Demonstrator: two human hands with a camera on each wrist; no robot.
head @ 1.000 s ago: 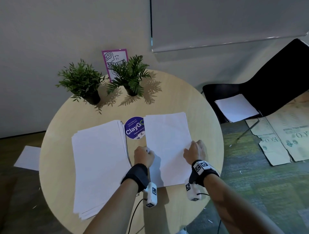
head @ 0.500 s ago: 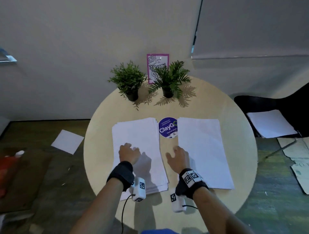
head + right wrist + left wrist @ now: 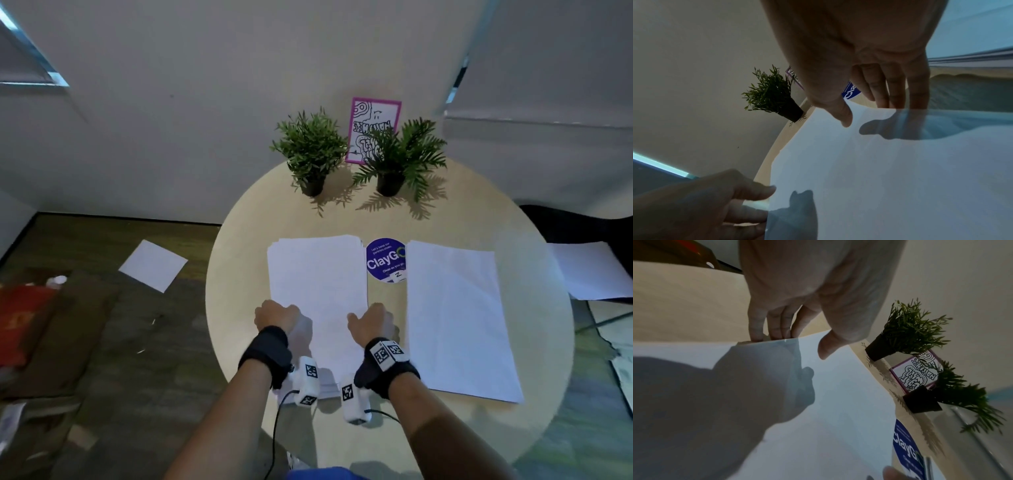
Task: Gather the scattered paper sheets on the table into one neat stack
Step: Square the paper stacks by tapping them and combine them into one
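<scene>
A thick stack of white paper (image 3: 318,274) lies on the left half of the round wooden table (image 3: 239,260). My left hand (image 3: 277,313) is at the stack's left edge and my right hand (image 3: 371,318) at its right edge. In the left wrist view the left hand (image 3: 795,344) has its fingers (image 3: 772,327) tucked behind the paper's edge and the thumb over the top. The right hand (image 3: 869,113) holds the opposite edge the same way, and the paper curves up there. A separate white sheet (image 3: 455,318) lies flat to the right, untouched.
Two small potted plants (image 3: 311,154) (image 3: 394,161) and a pink-framed card (image 3: 373,130) stand at the table's far side. A purple ClayGo sticker (image 3: 385,260) sits between the papers. One sheet (image 3: 152,265) lies on the floor at left, another on a black chair (image 3: 589,270) at right.
Both hands left the right-hand sheet and moved left to the thick stack. The left hand reached it first, then the right hand came to its right edge; fingers now curl around both edges.
</scene>
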